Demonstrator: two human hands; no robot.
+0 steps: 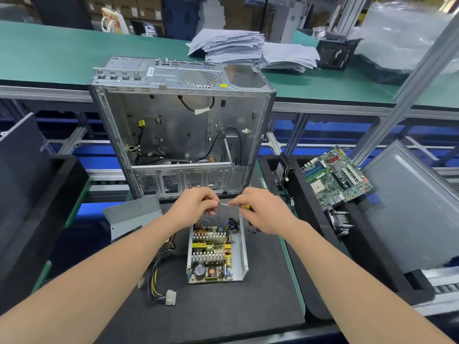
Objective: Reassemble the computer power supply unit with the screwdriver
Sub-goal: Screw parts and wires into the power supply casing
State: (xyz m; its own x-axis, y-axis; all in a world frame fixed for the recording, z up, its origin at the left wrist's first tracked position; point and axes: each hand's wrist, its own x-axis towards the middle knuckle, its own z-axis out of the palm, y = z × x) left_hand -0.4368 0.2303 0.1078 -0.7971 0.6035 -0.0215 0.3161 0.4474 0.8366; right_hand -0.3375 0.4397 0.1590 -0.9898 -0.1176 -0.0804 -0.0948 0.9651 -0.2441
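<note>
Left hand [196, 207] pinching shaft, right hand [264, 211] gripping yellow-handled steel screwdriver [246, 207]; grey metal power supply box [243, 249] uncovered, grey sheet-metal lid [133, 214] unfitted.

Nothing is coming through sharply enough to be read as a word or number. The black box [335, 54] on the far green bench [74, 50] is showing a white handset sign with a few white characters under it (upside down and too blurred to spell out). A small yellow sticker [224, 85] is sitting beside the fan grille [200, 78] of the computer case [173, 70], and a white label [150, 71] is lying on the same panel, both illegible. A yellow label [198, 245] is showing inside the power supply unit [242, 256], its print too small to read.
</note>
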